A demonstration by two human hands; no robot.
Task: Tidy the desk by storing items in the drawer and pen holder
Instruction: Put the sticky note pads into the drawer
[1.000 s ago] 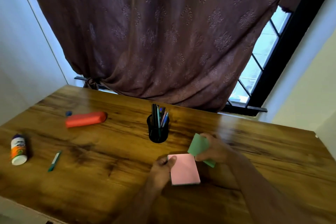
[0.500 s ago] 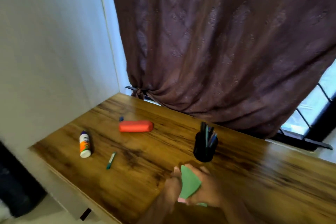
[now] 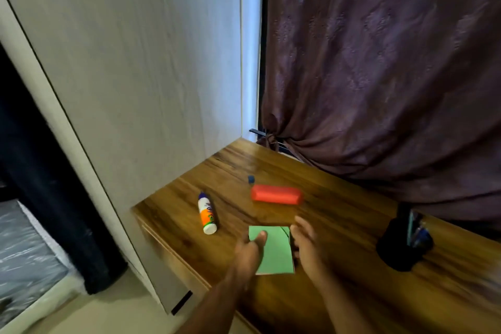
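Green pad (image 3: 273, 249) between two hands

Motion blur smears most of the view. The pen holder (image 3: 404, 244) is a dark smudge, and the pens in it cannot be counted. The left hand (image 3: 248, 255) covers the green pad's (image 3: 273, 249) left edge; only a sliver beneath its lower edge hints at a second pad. The right hand (image 3: 307, 245) hides the pad's right edge, so contact there is unclear. The glue bottle's (image 3: 207, 213) label is unreadable. The small blue thing (image 3: 251, 179) beyond the red case (image 3: 276, 194) is too small to identify. The surface (image 3: 352, 293) runs off the right and bottom edges.
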